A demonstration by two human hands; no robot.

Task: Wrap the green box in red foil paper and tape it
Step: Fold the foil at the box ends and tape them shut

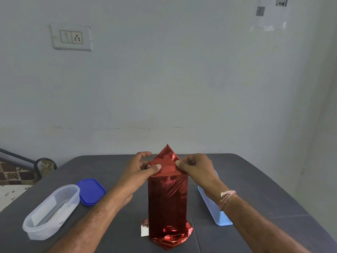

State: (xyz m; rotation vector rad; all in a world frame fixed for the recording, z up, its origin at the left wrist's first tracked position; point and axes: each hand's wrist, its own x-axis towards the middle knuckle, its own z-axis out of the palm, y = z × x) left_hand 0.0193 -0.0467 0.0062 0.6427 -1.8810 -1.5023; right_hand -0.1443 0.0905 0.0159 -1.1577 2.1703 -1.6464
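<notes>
Wrapped box [167,201] stands upright mid-table [255,179], long axis vertical, red foil [171,238] bunched at its base. Left hand [140,167] pinches the top-left fold and right hand [195,167] the top-right. Pointed flap [167,152] rises between them on the far side and likely folds down next.

Head-worn view, forward-down, close over table [255,179]

Clear tub [41,232] and blue lid [91,191] obstruct the left, pale-blue container [221,219] the right.
</notes>
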